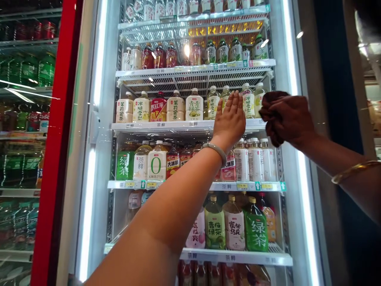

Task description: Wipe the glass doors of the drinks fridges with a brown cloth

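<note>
My left hand point(229, 121), with a pale bangle at the wrist, is raised in front of the drinks fridge. Its fingers are stretched out and lie flat, apparently against the glass door point(169, 159). To its right, my right hand point(293, 121) is closed around a dark brown cloth point(275, 115), held up near the right side of the door. A gold-coloured bangle circles that wrist. Behind the glass, tea bottles point(194, 104) stand in a row on a shelf point(166, 126), some of them hidden by my left hand and forearm.
Bright light strips point(297, 131) run down both sides of the fridge. Several more shelves of bottles, such as a green tea bottle point(256, 226), sit above and below. At the left, a red frame point(53, 159) borders another fridge with green bottles point(47, 68).
</note>
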Available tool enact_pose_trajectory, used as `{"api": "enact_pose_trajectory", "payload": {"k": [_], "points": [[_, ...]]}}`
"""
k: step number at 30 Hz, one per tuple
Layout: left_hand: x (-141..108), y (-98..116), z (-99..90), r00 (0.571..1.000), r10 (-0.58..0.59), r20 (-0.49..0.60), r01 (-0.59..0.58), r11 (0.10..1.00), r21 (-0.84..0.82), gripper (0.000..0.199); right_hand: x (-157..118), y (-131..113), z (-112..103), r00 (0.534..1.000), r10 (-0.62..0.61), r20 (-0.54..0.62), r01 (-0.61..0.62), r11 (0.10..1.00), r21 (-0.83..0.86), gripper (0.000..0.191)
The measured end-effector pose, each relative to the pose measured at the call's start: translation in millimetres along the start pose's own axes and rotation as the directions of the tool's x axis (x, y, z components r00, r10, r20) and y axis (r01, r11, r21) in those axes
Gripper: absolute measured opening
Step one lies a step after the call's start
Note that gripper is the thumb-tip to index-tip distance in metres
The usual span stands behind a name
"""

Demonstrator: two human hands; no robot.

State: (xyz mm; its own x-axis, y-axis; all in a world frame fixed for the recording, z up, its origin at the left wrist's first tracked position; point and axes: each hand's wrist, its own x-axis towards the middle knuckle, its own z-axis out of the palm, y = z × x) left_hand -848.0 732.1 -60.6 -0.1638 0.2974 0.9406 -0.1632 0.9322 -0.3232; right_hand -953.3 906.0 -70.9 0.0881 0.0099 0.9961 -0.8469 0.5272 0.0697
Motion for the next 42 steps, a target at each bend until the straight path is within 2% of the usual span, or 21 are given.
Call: {"api": "enact_pose_trajectory", "payload": {"k": [2,5,7,9,11,12,14,15,18,21,23,25,28,30,32,34,36,37,38,40,42], "points": [[1,-1,2.9,1.000,0.001,-0.011,-0.001,1.000,-0.017,0.065,14,10,-4,0.988,0.144,-0.062,-0.149,0.985,-0.082,0.032],[4,-3,9.0,1.000,-0.012,-0.015,0.011,0.998,-0.066,0.065,40,-3,4,0.934,0.317,-0.166,-0.340,0.931,-0.136,0.036],[5,-6,11.4,0.999,-0.029,-0.036,0.024,0.989,-0.144,0.064,44,-24,15,0.954,0.270,-0.130,-0.286,0.950,-0.126,0.032],[5,-9,9.3,0.996,-0.021,-0.082,0.001,0.973,-0.232,0.065,34,-44,23,0.994,0.103,-0.030,-0.103,0.994,-0.032,0.027],[3,-10,2.3,0.990,0.053,-0.129,-0.086,0.961,-0.264,0.068,18,-57,28,0.998,-0.057,0.015,0.055,0.992,0.111,0.030],[2,-10,-2.5,0.984,0.122,-0.132,-0.152,0.957,-0.248,0.070,11,-59,29,0.996,-0.093,0.014,0.089,0.981,0.170,0.035],[0,-9,-12.0,0.966,0.247,-0.079,-0.258,0.947,-0.192,0.072,4,-57,29,0.998,-0.064,0.006,0.061,0.972,0.228,0.049],[0,-8,-16.0,0.962,0.272,-0.032,-0.273,0.947,-0.171,0.072,5,-54,28,0.999,-0.032,0.018,0.027,0.968,0.248,0.054],[3,-5,-22.4,0.967,0.231,0.104,-0.217,0.967,-0.132,0.078,19,-38,20,0.994,0.063,0.085,-0.092,0.912,0.399,0.049],[6,3,-21.3,0.955,0.255,0.153,-0.249,0.967,-0.059,0.093,33,-18,12,0.985,0.163,0.059,-0.172,0.868,0.466,0.050],[8,11,-18.7,0.949,0.279,0.145,-0.283,0.959,0.006,0.092,35,-5,9,0.979,0.205,0.011,-0.190,0.884,0.428,0.045],[12,20,-16.9,0.941,0.313,0.126,-0.322,0.945,0.062,0.079,31,4,11,0.981,0.196,0.013,-0.186,0.907,0.377,0.040],[24,21,-19.2,0.873,0.469,0.133,-0.482,0.872,0.088,0.055,21,10,17,0.993,0.114,0.019,-0.115,0.962,0.249,0.045],[35,12,-24.2,0.835,0.526,0.164,-0.541,0.839,0.063,0.048,15,10,20,0.997,0.078,-0.007,-0.075,0.983,0.168,0.049],[48,-2,-29.4,0.885,0.437,0.160,-0.452,0.889,0.071,0.047,12,8,23,0.997,0.072,-0.033,-0.068,0.990,0.121,0.050],[57,-12,-31.4,0.972,0.229,0.057,-0.234,0.965,0.116,0.050,10,7,24,0.997,0.064,-0.043,-0.060,0.994,0.091,0.051],[57,-11,-28.2,0.996,0.068,-0.066,-0.059,0.991,0.120,0.048,9,5,25,0.997,0.057,-0.056,-0.054,0.997,0.056,0.052],[51,-6,-24.9,0.994,0.043,-0.096,-0.033,0.993,0.110,0.044,9,4,25,0.996,0.063,-0.063,-0.061,0.997,0.040,0.053],[43,0,-21.0,0.993,0.062,-0.100,-0.051,0.994,0.101,0.040,9,3,24,0.995,0.077,-0.059,-0.076,0.997,0.026,0.053],[19,13,-13.4,0.980,0.195,-0.043,-0.190,0.977,0.092,0.040,9,1,22,0.993,0.118,-0.028,-0.118,0.993,-0.001,0.053],[-1,18,-8.8,0.933,0.359,0.019,-0.359,0.928,0.098,0.060,10,0,19,0.989,0.146,0.022,-0.146,0.989,-0.014,0.054]]}}
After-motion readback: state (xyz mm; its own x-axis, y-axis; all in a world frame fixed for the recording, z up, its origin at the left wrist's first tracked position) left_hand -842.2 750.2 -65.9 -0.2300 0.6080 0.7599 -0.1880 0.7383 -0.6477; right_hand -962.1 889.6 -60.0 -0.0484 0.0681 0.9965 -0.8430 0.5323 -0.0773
